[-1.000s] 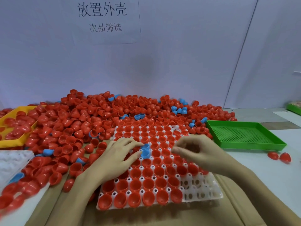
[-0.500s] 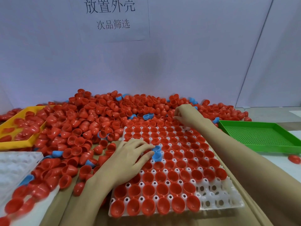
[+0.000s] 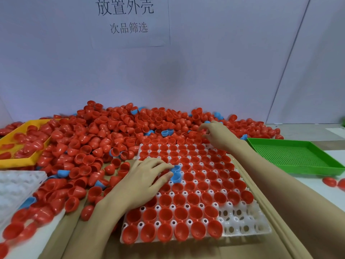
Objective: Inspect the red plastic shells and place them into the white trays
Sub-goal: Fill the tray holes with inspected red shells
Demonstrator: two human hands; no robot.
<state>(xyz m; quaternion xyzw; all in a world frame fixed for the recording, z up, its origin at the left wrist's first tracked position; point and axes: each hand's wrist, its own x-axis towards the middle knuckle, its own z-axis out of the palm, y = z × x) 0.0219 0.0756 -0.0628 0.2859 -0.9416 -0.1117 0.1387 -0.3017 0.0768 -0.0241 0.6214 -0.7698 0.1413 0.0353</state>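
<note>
My left hand (image 3: 141,181) lies flat, fingers straight, on glossy red cup-shaped shells (image 3: 193,199) filling the white tray (image 3: 244,224). My right hand (image 3: 217,134) curls into the loose pile (image 3: 104,133); grip unclear

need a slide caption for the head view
Left hand rests on the white tray; right hand reaches into the shell pile.
</note>
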